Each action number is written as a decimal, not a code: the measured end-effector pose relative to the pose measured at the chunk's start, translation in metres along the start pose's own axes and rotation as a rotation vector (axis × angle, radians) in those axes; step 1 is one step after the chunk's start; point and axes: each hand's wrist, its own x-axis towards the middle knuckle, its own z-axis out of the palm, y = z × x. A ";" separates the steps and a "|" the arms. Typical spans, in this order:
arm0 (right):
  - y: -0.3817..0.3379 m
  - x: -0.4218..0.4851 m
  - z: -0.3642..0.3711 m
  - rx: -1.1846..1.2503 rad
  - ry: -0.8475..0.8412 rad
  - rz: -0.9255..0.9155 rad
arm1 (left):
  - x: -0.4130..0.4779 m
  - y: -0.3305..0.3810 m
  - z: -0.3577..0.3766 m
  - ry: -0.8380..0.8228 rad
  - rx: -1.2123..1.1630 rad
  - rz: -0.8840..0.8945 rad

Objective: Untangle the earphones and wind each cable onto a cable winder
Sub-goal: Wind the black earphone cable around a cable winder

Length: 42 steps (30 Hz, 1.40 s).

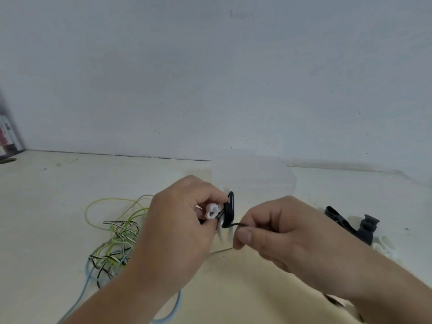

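Observation:
My left hand (177, 228) grips a white cable winder (212, 211) above the table, with black cable (229, 208) wound in loops around it. My right hand (278, 232) pinches the free end of that black cable between thumb and forefinger, just right of the winder. A tangle of yellow-green, striped black-and-white and light blue earphone cables (117, 239) lies on the table to the left, partly hidden behind my left hand and forearm.
Black cable winders (350, 224) lie on the table to the right, with white winders (383, 246) beside them. The cream table (46, 206) meets a pale wall at the back. A dark object (9, 134) stands at the far left edge.

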 end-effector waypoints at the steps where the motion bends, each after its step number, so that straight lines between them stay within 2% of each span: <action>1: -0.001 -0.001 -0.001 0.029 0.037 -0.009 | 0.000 0.000 0.000 -0.035 0.007 0.025; 8: 0.000 0.001 -0.001 -0.077 0.389 -0.077 | -0.004 0.005 -0.001 -0.207 -0.088 0.024; 12: 0.001 0.004 -0.002 -0.054 0.472 -0.059 | -0.005 0.010 -0.002 -0.260 -0.217 -0.085; 19: 0.008 0.005 -0.006 -0.044 0.431 0.059 | -0.005 0.010 -0.005 -0.295 -0.339 -0.082; 22: 0.009 0.006 -0.003 -0.057 0.316 0.140 | -0.004 0.012 -0.004 -0.265 -0.457 -0.094; 25: 0.012 0.009 0.003 -0.055 0.176 0.167 | -0.002 0.010 -0.003 -0.156 -0.526 -0.129; 31: 0.013 0.009 0.012 -0.056 0.005 0.120 | 0.002 0.001 -0.003 0.048 -0.362 -0.199; 34: 0.010 0.008 0.012 -0.084 -0.031 0.074 | 0.003 -0.003 -0.003 0.090 -0.220 -0.189; 39: 0.007 0.004 0.010 -0.250 0.024 -0.067 | 0.000 -0.005 0.003 0.001 0.060 -0.006; 42: 0.004 0.003 0.008 -0.263 0.101 -0.079 | -0.002 -0.001 0.004 -0.117 0.053 0.021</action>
